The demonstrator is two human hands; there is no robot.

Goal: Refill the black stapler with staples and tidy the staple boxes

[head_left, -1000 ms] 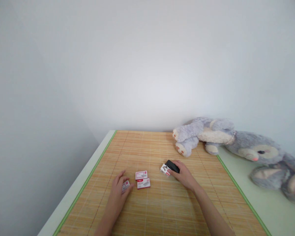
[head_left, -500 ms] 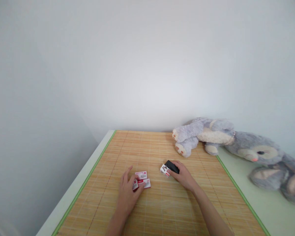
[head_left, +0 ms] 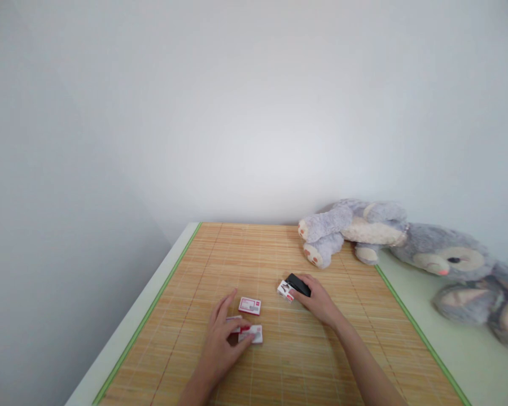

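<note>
My left hand (head_left: 222,338) is bent over two small red-and-white boxes on the mat. Its thumb and index finger pinch the nearer box (head_left: 257,334); the other box (head_left: 236,320) is partly hidden under the fingers. Just beyond them a third red-and-white box (head_left: 249,306) lies flat, apart from the hand. My right hand (head_left: 317,299) is closed round a black stapler (head_left: 298,284), its palm side hidden. Against the stapler's left side sits a small white box with a dark picture (head_left: 285,290), touched by the right thumb.
A slatted bamboo mat (head_left: 245,254) with green edging covers most of the pale table (head_left: 461,338). A large grey plush toy (head_left: 372,231) lies across the back right corner and right side. A white wall (head_left: 254,113) stands behind.
My left hand has drawn two boxes toward me, leaving the third box apart beyond them. My right hand stays on the stapler. The view has shifted slightly.
</note>
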